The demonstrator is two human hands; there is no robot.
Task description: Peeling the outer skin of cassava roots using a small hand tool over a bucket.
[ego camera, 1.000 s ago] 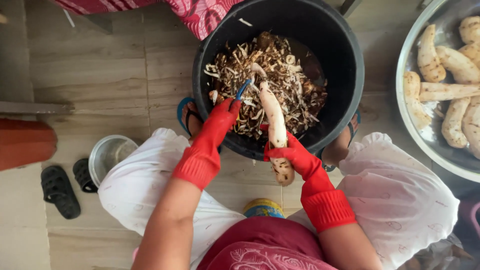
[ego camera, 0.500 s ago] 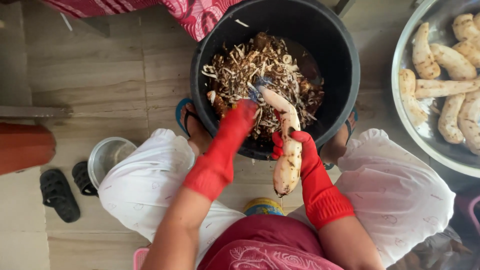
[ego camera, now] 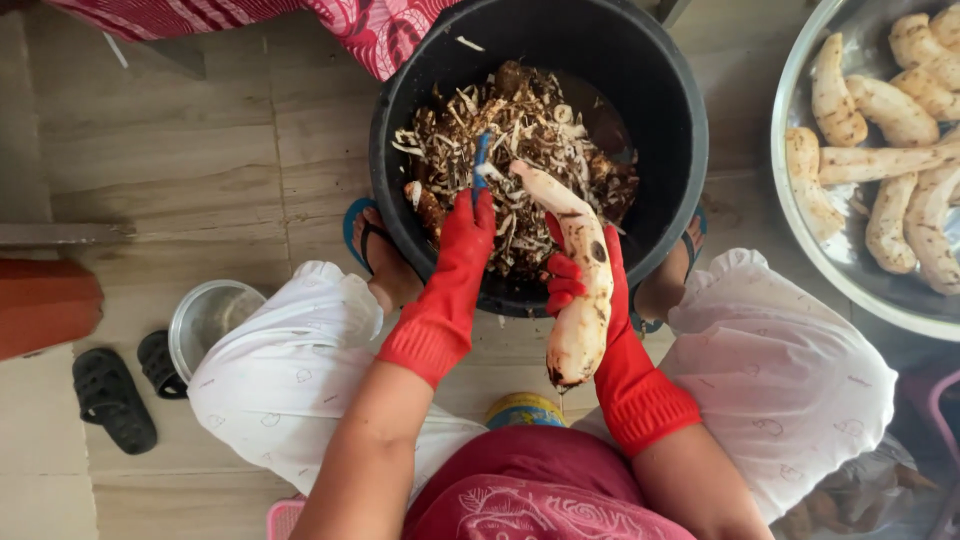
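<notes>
Right hand [ego camera: 590, 280] clasps a half-peeled root [ego camera: 580, 290]; left hand [ego camera: 468, 225] grips a blue peeler [ego camera: 480, 165], apparently near its tip, where a slip could nick the glove.

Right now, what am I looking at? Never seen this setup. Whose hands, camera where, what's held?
One view only: a camera on a seated person's head, looking straight down. No machine; both hands wear red rubber gloves. The left hand has its grip on a blue-handled peeler. The right hand holds a pale, partly peeled root over a black bucket full of peelings. To the right, a metal basin holds peeled roots. Black sandals lie on the floor.
</notes>
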